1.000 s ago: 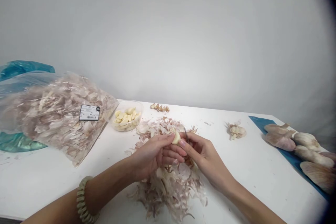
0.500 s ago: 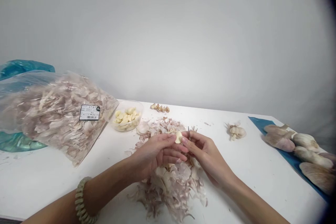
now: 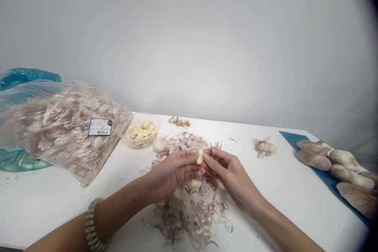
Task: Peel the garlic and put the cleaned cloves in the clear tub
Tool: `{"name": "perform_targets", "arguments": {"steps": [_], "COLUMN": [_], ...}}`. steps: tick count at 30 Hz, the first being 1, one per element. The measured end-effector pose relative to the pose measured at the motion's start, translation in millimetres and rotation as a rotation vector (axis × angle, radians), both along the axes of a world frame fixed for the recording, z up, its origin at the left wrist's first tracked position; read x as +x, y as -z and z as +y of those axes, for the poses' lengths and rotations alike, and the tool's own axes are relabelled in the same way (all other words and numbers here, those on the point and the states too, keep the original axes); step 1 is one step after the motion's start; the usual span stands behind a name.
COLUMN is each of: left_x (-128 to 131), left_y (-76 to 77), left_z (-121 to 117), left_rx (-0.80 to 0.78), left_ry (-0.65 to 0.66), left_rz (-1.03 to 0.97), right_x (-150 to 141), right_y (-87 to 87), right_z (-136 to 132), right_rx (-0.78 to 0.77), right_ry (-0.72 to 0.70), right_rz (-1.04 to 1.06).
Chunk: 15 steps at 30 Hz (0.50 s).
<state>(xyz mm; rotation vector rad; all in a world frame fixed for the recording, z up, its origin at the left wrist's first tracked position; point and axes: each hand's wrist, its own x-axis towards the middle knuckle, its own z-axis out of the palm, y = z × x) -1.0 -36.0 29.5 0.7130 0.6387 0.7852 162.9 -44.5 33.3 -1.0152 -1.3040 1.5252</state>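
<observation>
A pale, peeled garlic clove (image 3: pixel 200 157) is between the fingertips of both hands, above a heap of garlic skins (image 3: pixel 195 208). My left hand (image 3: pixel 173 171) pinches it from the left, thumb on top and the other fingers curled below. On the other side, my right hand (image 3: pixel 227 169) has its thumb and forefinger closed at the clove's edge. A thin dark tool (image 3: pixel 211 150), perhaps a small blade, sticks up from the right fingers; most of it is hidden. Behind my left hand stands a clear plastic tub (image 3: pixel 158 120) of peeled cloves.
A large clear bag of garlic skins (image 3: pixel 67 126) lies at left, over teal plastic (image 3: pixel 29 75). Several unpeeled cloves (image 3: pixel 179 121) line the back edge. A partly broken garlic bulb (image 3: pixel 265 148) sits right; several whole bulbs (image 3: pixel 344 159) rest on a blue sheet (image 3: pixel 291 138).
The clove has turned between my fingertips and now shows a narrower side. My left fingers have curled in slightly. The dark tool has shifted a little left.
</observation>
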Motion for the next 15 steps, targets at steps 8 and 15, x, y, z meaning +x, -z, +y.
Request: {"name": "perform_targets", "arguments": {"steps": [8, 15], "left_x": [-1.6, -2.9], "left_y": [-6.8, -8.4], "left_z": [-2.2, -3.6], "left_rx": [0.192, 0.212], "left_ry": [-0.051, -0.048], "left_rz": [0.072, 0.079], "right_x": [2.8, 3.3], "right_y": [1.1, 1.2], "right_z": [2.4, 2.5], "right_rx": [0.042, 0.033], "right_ry": [0.082, 0.129], "right_rz": [-0.075, -0.071]}}
